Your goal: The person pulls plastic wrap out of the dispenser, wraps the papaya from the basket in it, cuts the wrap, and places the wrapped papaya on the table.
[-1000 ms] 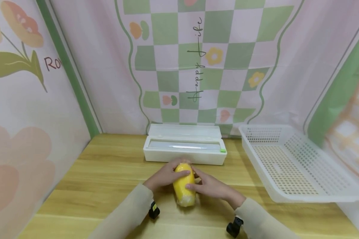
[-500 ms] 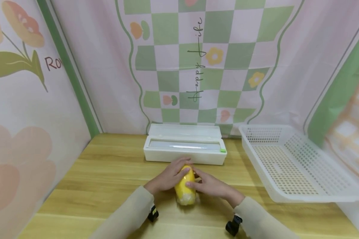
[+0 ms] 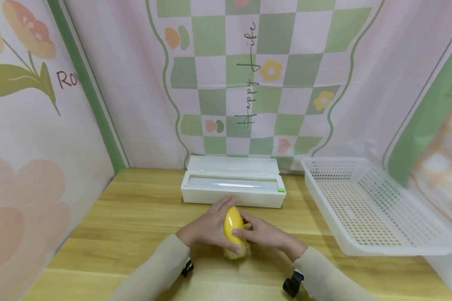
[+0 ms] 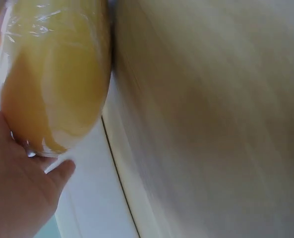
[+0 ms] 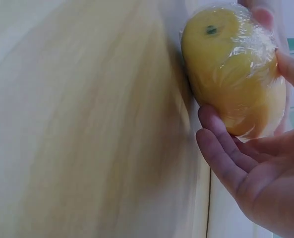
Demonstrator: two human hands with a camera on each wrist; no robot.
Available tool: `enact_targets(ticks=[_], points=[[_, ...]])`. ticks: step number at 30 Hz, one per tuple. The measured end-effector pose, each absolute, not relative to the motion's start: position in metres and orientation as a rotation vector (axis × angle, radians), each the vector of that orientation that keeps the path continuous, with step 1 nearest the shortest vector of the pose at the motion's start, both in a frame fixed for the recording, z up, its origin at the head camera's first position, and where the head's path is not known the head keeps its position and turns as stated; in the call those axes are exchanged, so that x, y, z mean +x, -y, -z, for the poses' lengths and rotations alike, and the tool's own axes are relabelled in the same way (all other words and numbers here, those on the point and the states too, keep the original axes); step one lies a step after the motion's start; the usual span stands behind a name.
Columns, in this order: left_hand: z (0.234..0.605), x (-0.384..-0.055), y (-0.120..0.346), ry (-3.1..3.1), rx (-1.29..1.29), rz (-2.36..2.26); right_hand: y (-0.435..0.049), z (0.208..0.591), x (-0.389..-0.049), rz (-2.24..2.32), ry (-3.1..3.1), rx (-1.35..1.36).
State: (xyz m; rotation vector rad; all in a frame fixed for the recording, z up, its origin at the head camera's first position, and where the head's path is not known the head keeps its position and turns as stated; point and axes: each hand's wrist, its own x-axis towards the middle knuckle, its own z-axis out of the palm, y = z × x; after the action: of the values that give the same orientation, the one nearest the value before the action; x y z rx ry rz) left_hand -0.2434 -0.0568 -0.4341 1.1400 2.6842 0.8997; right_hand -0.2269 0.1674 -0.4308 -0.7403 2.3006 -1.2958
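Observation:
A yellow mango point(image 3: 233, 223) wrapped in clear cling film lies between both hands, just above or on the wooden table. My left hand point(image 3: 211, 225) is along its left side, with the thumb across the near end and the fingers around the far side. From the right, my right hand point(image 3: 265, 234) holds the mango, thumb on top and fingers underneath. In the right wrist view, shiny creased film covers the mango point(image 5: 231, 69), which has a small green spot at one end. The left wrist view shows the smooth rounded end of the mango point(image 4: 57, 94).
Behind the hands stands a white cling film dispenser box point(image 3: 233, 197), lid raised, with a roll inside and a green slider point(image 3: 281, 190) at its right end. A white plastic basket point(image 3: 346, 225) sits at the right of the wooden table point(image 3: 135, 217). Printed curtains surround the table.
My left hand has turned and spread over the mango's left side, its thumb moving down to the near end. The mango has tilted and shifted slightly right. My right hand stays nearly in place.

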Motion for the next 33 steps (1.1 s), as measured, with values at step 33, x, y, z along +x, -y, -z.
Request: enact_targets(ticks=[33], points=[[0.441,-0.253,0.064,-2.674,1.114,-1.222,-0.193,0.432,-0.226,1.915,-1.797,-0.326]])
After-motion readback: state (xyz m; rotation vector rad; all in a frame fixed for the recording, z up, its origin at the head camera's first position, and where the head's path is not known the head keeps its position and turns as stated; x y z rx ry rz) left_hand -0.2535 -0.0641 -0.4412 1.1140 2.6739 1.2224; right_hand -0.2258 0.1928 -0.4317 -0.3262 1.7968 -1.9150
